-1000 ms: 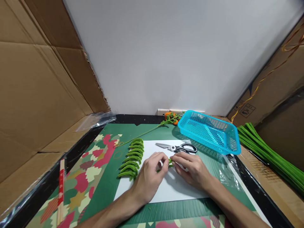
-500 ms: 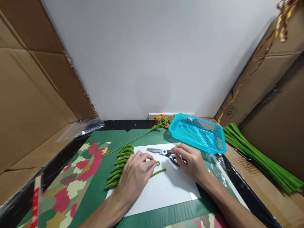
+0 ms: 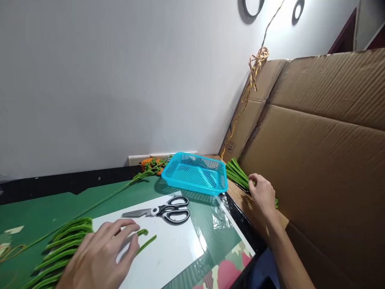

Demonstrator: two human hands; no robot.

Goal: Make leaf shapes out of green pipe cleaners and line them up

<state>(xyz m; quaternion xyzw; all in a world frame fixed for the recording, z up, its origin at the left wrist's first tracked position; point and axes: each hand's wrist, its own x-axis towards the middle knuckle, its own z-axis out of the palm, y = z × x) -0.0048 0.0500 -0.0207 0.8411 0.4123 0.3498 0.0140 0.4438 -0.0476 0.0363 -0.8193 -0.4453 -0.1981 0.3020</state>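
My left hand (image 3: pixel 105 251) rests low over the white sheet (image 3: pixel 165 257), thumb and fingers apart. A short green pipe cleaner with a curled end (image 3: pixel 143 232) and a straight piece (image 3: pixel 147 243) show past its fingertips; the hand hides the rest of them. Beside that hand lies a row of bent green pipe cleaners (image 3: pixel 64 251). Black-and-grey scissors (image 3: pixel 164 210) lie on the sheet, blades to the left. Off to the right, my right hand (image 3: pixel 263 192) has its fingertips pinched at a bundle of long green pipe cleaners (image 3: pixel 236 172), covering part of it.
A turquoise perforated basket (image 3: pixel 195 176) stands at the back of the green mat (image 3: pixel 120 196). Left of it lies an orange pipe-cleaner flower (image 3: pixel 148 163) on a long green stem. A cardboard wall (image 3: pixel 319 160) rises at the right, with a twisted yellow cord (image 3: pixel 240 114) hanging nearby.
My right hand has gone from beside the scissors to the pipe-cleaner bundle at the right. My view has turned right. My left hand stays over the sheet, its fingers slightly more apart.
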